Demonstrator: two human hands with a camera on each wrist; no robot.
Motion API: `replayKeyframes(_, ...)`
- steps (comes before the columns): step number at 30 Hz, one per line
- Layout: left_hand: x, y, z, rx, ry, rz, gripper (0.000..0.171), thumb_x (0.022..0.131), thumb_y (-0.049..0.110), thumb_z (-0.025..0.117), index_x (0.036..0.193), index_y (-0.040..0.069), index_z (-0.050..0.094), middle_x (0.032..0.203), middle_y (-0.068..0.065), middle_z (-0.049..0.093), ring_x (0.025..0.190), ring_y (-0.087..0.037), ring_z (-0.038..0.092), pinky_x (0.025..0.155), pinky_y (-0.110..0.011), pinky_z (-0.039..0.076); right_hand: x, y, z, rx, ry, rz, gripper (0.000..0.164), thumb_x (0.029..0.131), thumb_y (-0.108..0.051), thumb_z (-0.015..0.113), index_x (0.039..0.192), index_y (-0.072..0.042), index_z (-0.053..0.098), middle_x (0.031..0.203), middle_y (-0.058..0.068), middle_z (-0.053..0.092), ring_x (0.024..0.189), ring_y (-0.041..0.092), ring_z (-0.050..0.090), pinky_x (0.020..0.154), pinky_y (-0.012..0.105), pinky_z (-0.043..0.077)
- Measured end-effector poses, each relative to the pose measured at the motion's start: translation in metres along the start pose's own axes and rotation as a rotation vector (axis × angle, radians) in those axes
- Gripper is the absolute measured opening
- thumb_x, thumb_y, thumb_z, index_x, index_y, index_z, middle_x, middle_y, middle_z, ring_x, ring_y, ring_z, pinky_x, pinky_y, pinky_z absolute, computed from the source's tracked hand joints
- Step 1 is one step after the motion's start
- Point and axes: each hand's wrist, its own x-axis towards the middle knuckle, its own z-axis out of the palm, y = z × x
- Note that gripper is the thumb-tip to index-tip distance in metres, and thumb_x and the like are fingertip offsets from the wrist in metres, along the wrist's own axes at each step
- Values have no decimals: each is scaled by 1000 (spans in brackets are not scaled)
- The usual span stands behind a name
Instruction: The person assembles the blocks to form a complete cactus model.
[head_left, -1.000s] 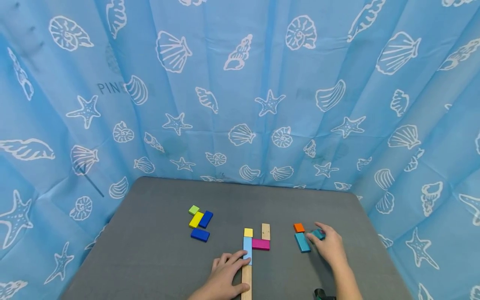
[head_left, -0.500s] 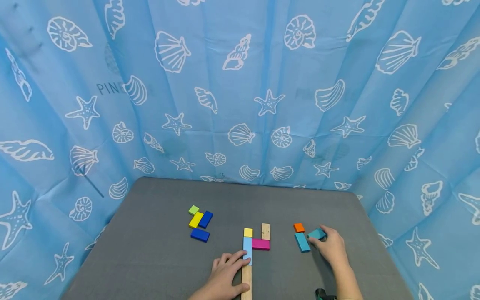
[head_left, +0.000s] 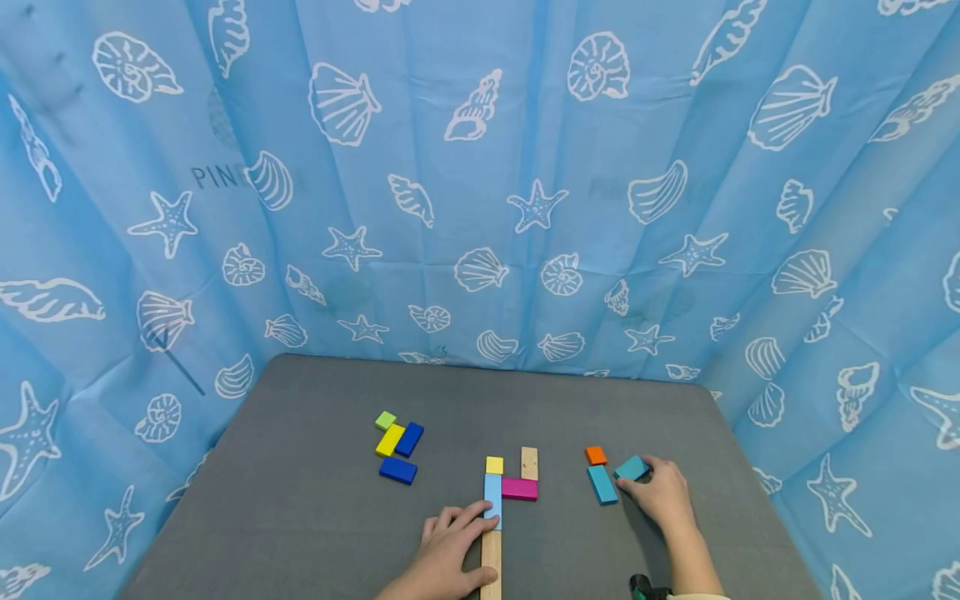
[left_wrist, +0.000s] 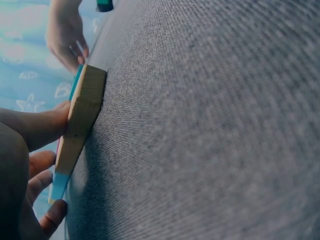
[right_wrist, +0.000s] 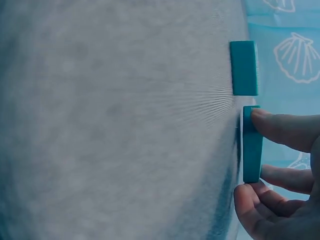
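My right hand (head_left: 666, 492) pinches a teal wooden block (head_left: 632, 468) by its ends, thumb on one end and fingers at the other. In the right wrist view this teal block (right_wrist: 252, 145) shows a narrow shadowed gap from the cloth. Beside it lies a second teal block (head_left: 602, 484), with an orange block (head_left: 596, 455) touching its far end. My left hand (head_left: 448, 552) rests along a row of blocks, fingertips on a light blue block (head_left: 492, 490) and thumb on a plain wooden block (head_left: 491, 560). The left wrist view shows the thumb against the plain wooden block (left_wrist: 85, 107).
Touching the row are a pale yellow block (head_left: 494, 464), a magenta block (head_left: 519, 489) and an upright-set plain block (head_left: 529, 462). Left of them lie a green block (head_left: 386, 420), a yellow block (head_left: 390, 441) and two dark blue blocks (head_left: 398, 470). A shell-patterned curtain (head_left: 480, 208) borders the grey table (head_left: 300, 517).
The teal block in my right hand has turned from tilted and mostly covered to flatter, with its broad face showing. My left hand stays in place on the row.
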Motion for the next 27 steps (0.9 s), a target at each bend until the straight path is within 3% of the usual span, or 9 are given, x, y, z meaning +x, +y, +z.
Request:
replayKeyframes(6,2,-3,4,-17,3,-31,66,88,73,57,145,41,51,159,17,36,122,-19,39,92,-52,32,-2,-6,-4,53,30,-8,69,87,-20,77,138,16,47,128,39,48,114,50,52,95,64,42)
replayKeyframes(12,2,-4,3,2,17,5,65,90,70,57,147,38,50,160,12,36,121,-23,39,89,-53,33,-1,-18,-8,86,30,-34,71,88,-21,78,143,11,45,135,37,46,120,49,52,96,64,44)
replayKeyframes(16,0,-2,1,12,13,18,65,91,68,57,147,35,50,160,9,36,121,-24,40,87,-51,33,2,-29,-7,82,27,-71,70,88,-22,78,144,7,46,135,34,49,119,47,54,94,63,45)
replayKeyframes(27,2,-3,2,-32,11,-32,66,87,71,60,145,42,51,159,17,36,123,-21,38,90,-51,31,19,-59,3,86,-14,-186,66,89,-18,77,145,2,49,143,28,48,124,44,53,98,63,44)
